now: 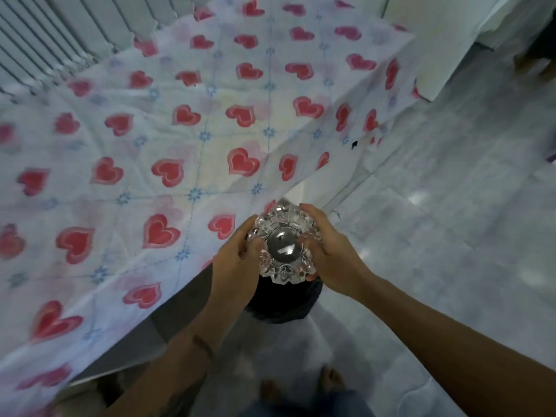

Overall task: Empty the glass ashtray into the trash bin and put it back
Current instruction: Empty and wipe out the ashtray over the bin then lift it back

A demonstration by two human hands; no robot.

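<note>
A cut-glass ashtray (284, 246) with a scalloped rim is held in the air between both hands. My left hand (233, 266) grips its left side and my right hand (334, 257) grips its right side. The ashtray hangs directly above a dark, black-lined trash bin (282, 305) on the floor, which is mostly hidden by the ashtray and my hands. The ashtray's round centre looks grey and reflective; I cannot tell whether anything lies in it.
A table covered by a white cloth with red hearts (168, 164) fills the left and middle, its corner close to the ashtray. Pale marble floor (436, 206) spreads to the right. My bare feet (301, 386) stand below the bin. A white ribbed wall (45, 31) is at the upper left.
</note>
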